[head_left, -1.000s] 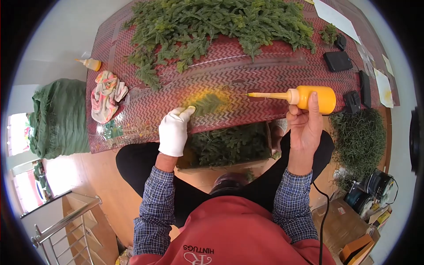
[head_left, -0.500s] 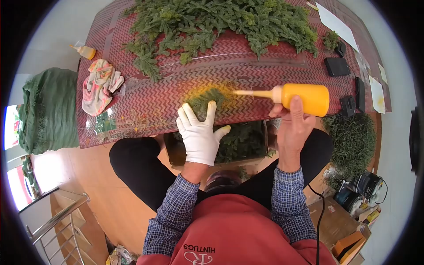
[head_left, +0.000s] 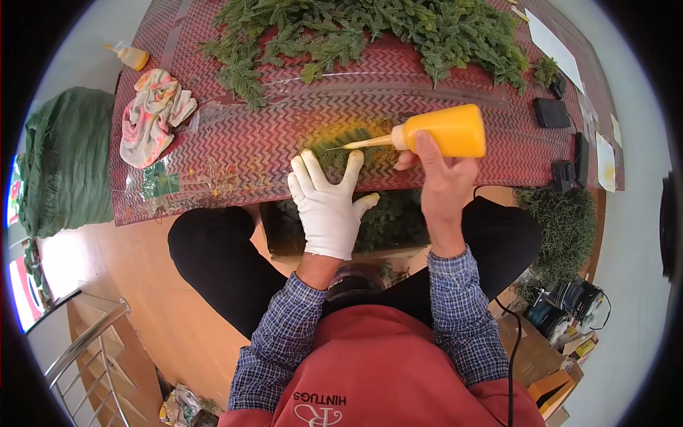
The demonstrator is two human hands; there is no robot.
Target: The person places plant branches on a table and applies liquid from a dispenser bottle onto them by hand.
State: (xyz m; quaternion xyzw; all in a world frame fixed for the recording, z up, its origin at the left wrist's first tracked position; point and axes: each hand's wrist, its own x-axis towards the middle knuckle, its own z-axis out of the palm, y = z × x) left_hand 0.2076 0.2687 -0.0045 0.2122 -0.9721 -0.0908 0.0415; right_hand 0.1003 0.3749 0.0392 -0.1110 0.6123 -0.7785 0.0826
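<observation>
My right hand (head_left: 445,181), bare, is wrapped round a yellow squeeze bottle (head_left: 448,132) tilted on its side. The bottle's long thin nozzle points left, its tip just over a small green sprig (head_left: 341,148). Yellow marks colour the table covering around that sprig. In a white glove with yellow-stained fingertips, my left hand (head_left: 324,203) lies with its fingers spread at the table's near edge. Its fingertips rest on the near end of the sprig, which they partly cover.
Green fir-like branches (head_left: 370,32) are heaped along the table's (head_left: 235,135) far side. To the left lie a stained cloth (head_left: 153,117) and a smaller nozzle bottle (head_left: 133,57). A box of greenery (head_left: 391,224) sits below the near edge. Black devices (head_left: 551,112) stand at right.
My right hand has moved left with the squeeze bottle, bringing the nozzle from right of the sprig to over it. My left hand stays on the sprig. The camera view has shifted slightly.
</observation>
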